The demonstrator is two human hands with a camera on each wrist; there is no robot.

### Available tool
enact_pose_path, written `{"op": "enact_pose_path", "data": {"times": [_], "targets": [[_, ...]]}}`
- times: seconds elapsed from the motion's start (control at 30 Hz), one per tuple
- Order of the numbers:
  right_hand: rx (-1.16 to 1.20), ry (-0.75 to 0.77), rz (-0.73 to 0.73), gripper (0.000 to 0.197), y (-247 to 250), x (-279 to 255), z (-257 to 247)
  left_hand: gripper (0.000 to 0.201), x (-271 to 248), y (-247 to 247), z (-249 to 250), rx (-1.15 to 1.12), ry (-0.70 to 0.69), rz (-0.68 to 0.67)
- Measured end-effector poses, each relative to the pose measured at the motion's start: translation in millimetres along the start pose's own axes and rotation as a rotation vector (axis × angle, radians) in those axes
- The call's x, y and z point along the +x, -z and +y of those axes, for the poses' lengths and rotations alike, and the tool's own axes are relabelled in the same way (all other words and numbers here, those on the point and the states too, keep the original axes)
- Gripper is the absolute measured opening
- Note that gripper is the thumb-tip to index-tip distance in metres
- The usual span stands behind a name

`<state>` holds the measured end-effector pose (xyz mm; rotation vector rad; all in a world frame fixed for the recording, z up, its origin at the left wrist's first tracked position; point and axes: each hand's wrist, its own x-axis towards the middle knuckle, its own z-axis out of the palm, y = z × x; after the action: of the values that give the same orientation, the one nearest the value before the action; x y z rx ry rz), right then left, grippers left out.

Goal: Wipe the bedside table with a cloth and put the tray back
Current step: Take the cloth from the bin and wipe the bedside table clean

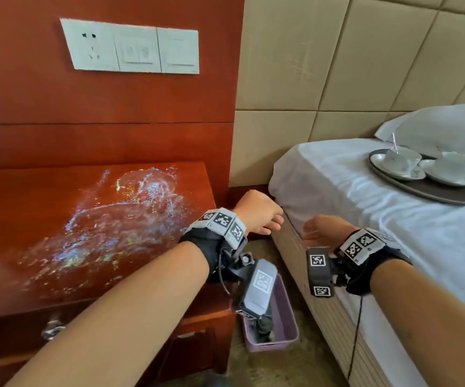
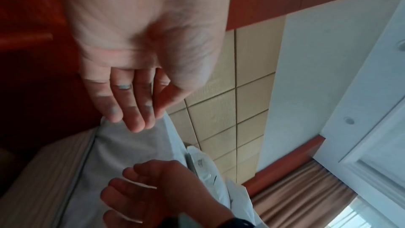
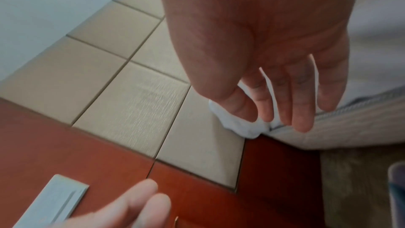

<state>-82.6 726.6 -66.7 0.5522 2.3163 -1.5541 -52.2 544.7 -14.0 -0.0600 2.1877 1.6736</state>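
Observation:
The red-brown bedside table [image 1: 30,196] stands at the left, its top covered in wet streaks [image 1: 119,219]. The dark oval tray [image 1: 435,191] lies on the bed at the far right and carries two white cups on saucers [image 1: 401,160]. My left hand [image 1: 273,224] hovers in the gap between table and bed corner, fingers straight and empty [image 2: 140,110]. My right hand [image 1: 313,233] hangs beside it at the mattress edge, fingers relaxed and holding nothing [image 3: 285,110]. No cloth is in either hand.
A purple bin [image 1: 290,311] sits on the carpet between table and bed, with a dark grey thing [image 1: 263,328] inside. The white-sheeted bed [image 1: 365,219] fills the right side. A socket panel [image 1: 133,47] is on the wall above the table, which has a metal drawer handle [image 1: 53,328].

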Motion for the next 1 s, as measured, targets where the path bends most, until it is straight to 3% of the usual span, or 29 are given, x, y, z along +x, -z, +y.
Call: {"op": "enact_pose_path", "data": {"times": [0.1, 0.2, 0.27, 0.4, 0.57, 0.83, 1.0], "targets": [[0.010, -0.140, 0.065, 0.010, 37, -6, 26, 0.012, 22, -35, -9, 0.000, 0.017, -0.028], [0.001, -0.176, 0.077, 0.015, 54, -6, 49, 0.019, 38, -64, -25, -0.008, 0.087, -0.129], [-0.014, -0.194, 0.046, 0.020, 56, -1, 64, 0.025, 51, -81, -42, 0.075, 0.078, -0.115], [-0.019, -0.221, -0.043, 0.012, 39, 15, 86, 0.018, 79, -106, -82, 0.216, 0.089, -0.030], [-0.002, -0.319, -0.104, 0.012, 15, 40, 120, 0.024, 111, -126, -133, 0.319, 0.162, 0.088], [0.040, -0.434, -0.187, 0.015, -12, 90, 175, 0.027, 159, -146, -202, 0.497, 0.282, 0.064], [0.099, -0.496, -0.239, 0.016, -39, 126, 186, 0.035, 192, -145, -245, 0.463, 0.386, 0.045]]}}
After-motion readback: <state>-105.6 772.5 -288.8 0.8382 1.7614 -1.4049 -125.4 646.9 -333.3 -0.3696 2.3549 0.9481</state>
